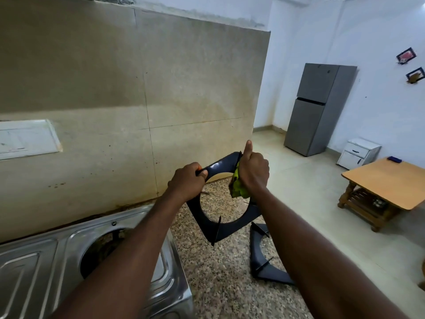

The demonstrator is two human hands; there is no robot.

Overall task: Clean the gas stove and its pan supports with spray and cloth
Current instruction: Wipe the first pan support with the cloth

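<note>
I hold a dark square pan support [232, 224] tilted up in the air over the granite counter. My left hand [187, 183] grips its upper left edge. My right hand [253, 170] presses a green cloth [238, 187] around the support's upper right edge, thumb pointing up. A second dark pan support [264, 256] lies flat on the counter to the right, partly hidden by my right forearm. The steel gas stove [57, 256] sits at the lower left with an open burner hole. No spray bottle is in view.
The speckled granite counter [220, 272] ends at its right edge beside the floor. A tiled wall [138, 88] rises behind the stove. A grey fridge [317, 109], a white cabinet [357, 153] and a wooden table [386, 183] stand in the room at right.
</note>
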